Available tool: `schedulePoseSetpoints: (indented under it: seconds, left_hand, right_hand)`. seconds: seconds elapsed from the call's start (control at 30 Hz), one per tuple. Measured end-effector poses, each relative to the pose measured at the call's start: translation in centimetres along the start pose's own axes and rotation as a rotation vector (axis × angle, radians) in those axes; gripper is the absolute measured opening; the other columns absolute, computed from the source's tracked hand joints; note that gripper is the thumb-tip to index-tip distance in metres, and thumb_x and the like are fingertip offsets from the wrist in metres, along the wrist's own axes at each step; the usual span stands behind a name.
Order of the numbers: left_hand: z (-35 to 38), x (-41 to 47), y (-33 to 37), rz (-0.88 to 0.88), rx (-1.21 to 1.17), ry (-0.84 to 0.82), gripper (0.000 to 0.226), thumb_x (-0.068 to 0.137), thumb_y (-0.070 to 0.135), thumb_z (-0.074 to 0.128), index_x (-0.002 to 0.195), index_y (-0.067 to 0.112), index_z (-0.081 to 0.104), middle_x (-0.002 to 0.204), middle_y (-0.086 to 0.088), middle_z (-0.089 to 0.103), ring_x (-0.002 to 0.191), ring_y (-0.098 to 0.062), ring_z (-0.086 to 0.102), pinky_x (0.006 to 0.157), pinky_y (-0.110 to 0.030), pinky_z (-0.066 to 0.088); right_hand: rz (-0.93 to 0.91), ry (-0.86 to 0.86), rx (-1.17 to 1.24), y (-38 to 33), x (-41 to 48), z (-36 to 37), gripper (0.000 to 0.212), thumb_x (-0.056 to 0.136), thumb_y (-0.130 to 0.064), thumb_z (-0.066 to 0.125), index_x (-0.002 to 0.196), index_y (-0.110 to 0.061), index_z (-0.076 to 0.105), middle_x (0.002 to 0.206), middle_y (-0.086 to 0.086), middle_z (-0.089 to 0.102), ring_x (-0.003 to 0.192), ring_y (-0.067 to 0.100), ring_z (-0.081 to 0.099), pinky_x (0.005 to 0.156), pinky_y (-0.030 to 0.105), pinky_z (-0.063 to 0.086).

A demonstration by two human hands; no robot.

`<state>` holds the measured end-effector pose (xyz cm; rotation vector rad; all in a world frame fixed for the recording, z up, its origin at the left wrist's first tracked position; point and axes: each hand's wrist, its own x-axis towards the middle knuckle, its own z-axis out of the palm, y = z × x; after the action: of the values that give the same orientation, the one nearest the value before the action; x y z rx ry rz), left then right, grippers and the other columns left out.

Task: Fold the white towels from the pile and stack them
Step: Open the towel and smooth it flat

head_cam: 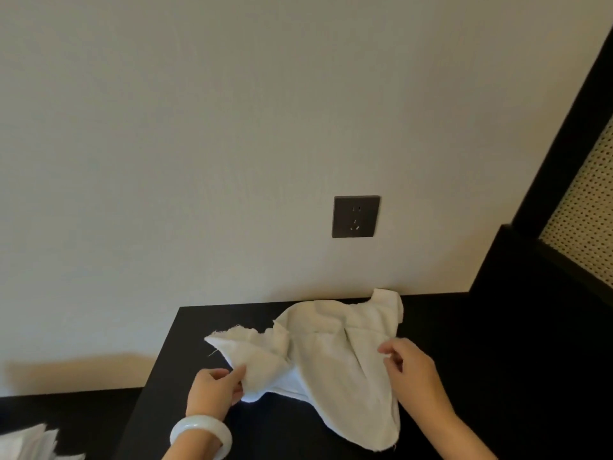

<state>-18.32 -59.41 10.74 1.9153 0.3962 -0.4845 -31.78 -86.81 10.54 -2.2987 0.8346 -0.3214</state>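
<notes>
On black surface (265, 426), head view: crumpled white towel (331, 353) lies close to the wall, left part lifted. L hand (215, 390) pinches its left flap btwn thumb & fingers; white bangle (200, 434) on that wrist. R hand (413, 373), fingers curled, pinches towel's right edge. More white cloth (26, 443) bottom-left, blurred. Dark socket (355, 216) on wall.

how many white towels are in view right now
1 for sure: the crumpled white towel on the black table, pinched by the left hand and right hand. White cloth at the bottom-left frame edge may be more towels, cut off and uncountable.
</notes>
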Motion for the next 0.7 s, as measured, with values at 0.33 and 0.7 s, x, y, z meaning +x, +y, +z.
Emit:
schedulePoseSetpoints:
  seconds: [0.33, 0.7]
  left_hand:
    - [0.9, 1.9, 1.0, 0.009, -0.129, 0.008, 0.039, 0.091, 0.045, 0.063, 0.091, 0.007, 0.066, 0.086, -0.014, 0.070, 0.079, -0.029, 0.067, 0.076, -0.043, 0.057]
    - [-3.5, 0.6, 8.2, 0.465, -0.324, 0.114, 0.014, 0.097, 0.020, 0.059, 0.087, 0.012, 0.064, 0.081, -0.014, 0.068, 0.076, -0.030, 0.067, 0.075, -0.049, 0.059]
  right_hand:
    - [0.206, -0.009, 0.104, -2.0, 2.6, 2.0, 0.013, 0.091, -0.019, 0.067, 0.091, -0.018, 0.055, 0.099, 0.003, 0.057, 0.088, 0.018, 0.057, 0.074, 0.034, 0.048]
    - [0.019, 0.464, 0.356, -6.6, 4.5, -8.2, 0.024, 0.085, -0.020, 0.074, 0.077, -0.020, 0.052, 0.072, -0.009, 0.056, 0.064, 0.008, 0.050, 0.064, 0.032, 0.036]
